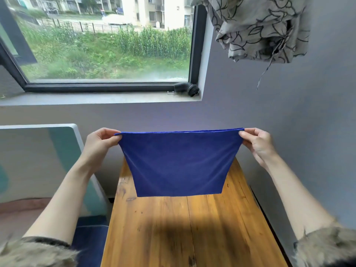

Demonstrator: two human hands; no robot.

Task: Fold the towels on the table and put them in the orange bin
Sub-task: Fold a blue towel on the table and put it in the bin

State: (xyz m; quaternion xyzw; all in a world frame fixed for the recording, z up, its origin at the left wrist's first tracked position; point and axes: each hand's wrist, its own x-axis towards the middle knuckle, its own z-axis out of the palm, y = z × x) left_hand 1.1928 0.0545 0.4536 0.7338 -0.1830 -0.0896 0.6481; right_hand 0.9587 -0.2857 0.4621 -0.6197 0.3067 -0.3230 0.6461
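Above the wooden table (192, 228), left hand (100, 143) and right hand (257, 144) each pinch a top corner of the blue towel (179, 162).

One camera only, worn on my head, looking forward and down over my arms. My left hand (100, 143) and right hand (257, 143) sit near, mid-frame; the table (173, 234) runs away below them. The wide lens also takes in the window (107, 45) and wall (279, 116) ahead.
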